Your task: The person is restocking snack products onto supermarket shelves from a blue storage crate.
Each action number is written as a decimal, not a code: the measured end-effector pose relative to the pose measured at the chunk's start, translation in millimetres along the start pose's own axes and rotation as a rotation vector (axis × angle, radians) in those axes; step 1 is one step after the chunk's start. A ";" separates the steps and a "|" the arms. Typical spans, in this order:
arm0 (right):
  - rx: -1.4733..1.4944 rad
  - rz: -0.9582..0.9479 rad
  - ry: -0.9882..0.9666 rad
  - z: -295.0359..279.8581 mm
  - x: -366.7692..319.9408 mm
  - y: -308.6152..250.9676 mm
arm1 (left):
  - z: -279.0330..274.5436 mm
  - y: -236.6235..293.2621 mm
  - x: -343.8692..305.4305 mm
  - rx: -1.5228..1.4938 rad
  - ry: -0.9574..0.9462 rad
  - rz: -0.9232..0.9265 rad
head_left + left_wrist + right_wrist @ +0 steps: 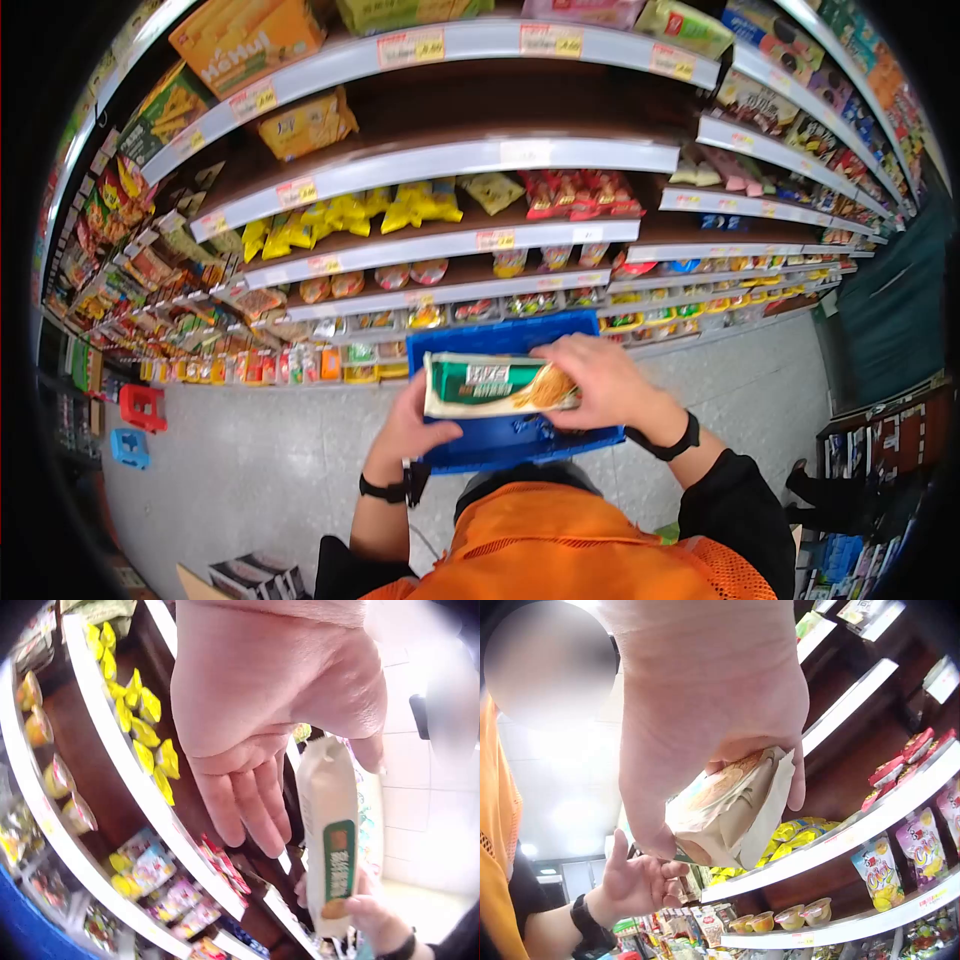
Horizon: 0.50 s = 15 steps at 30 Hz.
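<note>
A cream and green packet (485, 385) is held above a blue basket (500, 460) in the head view. My right hand (605, 385) grips its right end, thumb and fingers on opposite sides, as the right wrist view shows with the packet (731, 806) below the hand (712, 712). At the packet's left end is my left hand (412, 425), fingers relaxed. In the left wrist view the palm and fingers of this hand (262, 720) are extended beside the packet (330, 832), and the right hand (371, 915) holds the far end.
Shelves (440, 160) of snacks curve across the front, with yellow bags (420, 203) and red packs (580, 195) on one. Orange packets (305, 125) sit on a higher shelf. A red stool (143, 408) and a blue stool (130, 448) stand on the floor at left.
</note>
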State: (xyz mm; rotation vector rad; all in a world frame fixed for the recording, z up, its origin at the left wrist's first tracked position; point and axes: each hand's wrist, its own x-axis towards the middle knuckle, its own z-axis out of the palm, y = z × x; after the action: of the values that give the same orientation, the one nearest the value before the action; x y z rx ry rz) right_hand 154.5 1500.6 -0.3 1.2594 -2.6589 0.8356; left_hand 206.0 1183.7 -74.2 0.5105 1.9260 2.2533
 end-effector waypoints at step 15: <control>-0.502 -0.051 0.357 -161.5 100.8 83.6 | 26.8 -3.3 -10.8 0.515 0.260 -0.039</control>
State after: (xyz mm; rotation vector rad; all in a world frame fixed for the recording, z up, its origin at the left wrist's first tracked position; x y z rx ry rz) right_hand 1.8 1555.8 129.7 0.9437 -2.3283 0.3098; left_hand 224.8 1205.8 -75.9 0.2306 2.6357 1.8607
